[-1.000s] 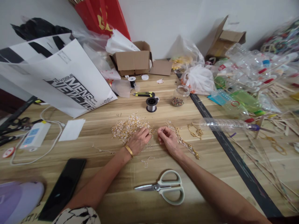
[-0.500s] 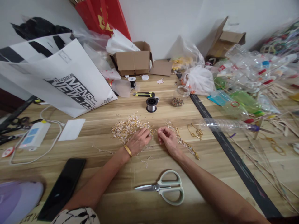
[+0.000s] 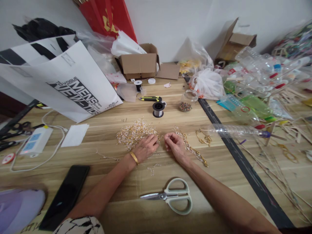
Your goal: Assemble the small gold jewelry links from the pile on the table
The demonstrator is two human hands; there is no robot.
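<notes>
My left hand [image 3: 147, 146], with a gold bracelet [image 3: 134, 158] at the wrist, rests at the right edge of a pile of small gold and clear beads [image 3: 134, 134]. Its fingers are curled together, and what they pinch is too small to name. A short gap away, my right hand [image 3: 175, 145] is closed in a pinch, its fingertips facing the left hand; whatever lies in them is hidden. Beaded strands with gold ends [image 3: 198, 157] lie just right of that hand. Short beaded pieces [image 3: 153, 168] lie on the wood below both hands.
Scissors [image 3: 168, 196] lie in front of me, between my forearms. Beyond the beads stand a wire spool [image 3: 158, 110], a box cutter [image 3: 150, 98] and a glass jar [image 3: 188, 101]. A phone [image 3: 65, 196] lies at left; plastic bottles [image 3: 255, 105] crowd the right.
My left hand's fingers have shifted very slightly at the edge of the bead pile. The right hand stays in practically the same place.
</notes>
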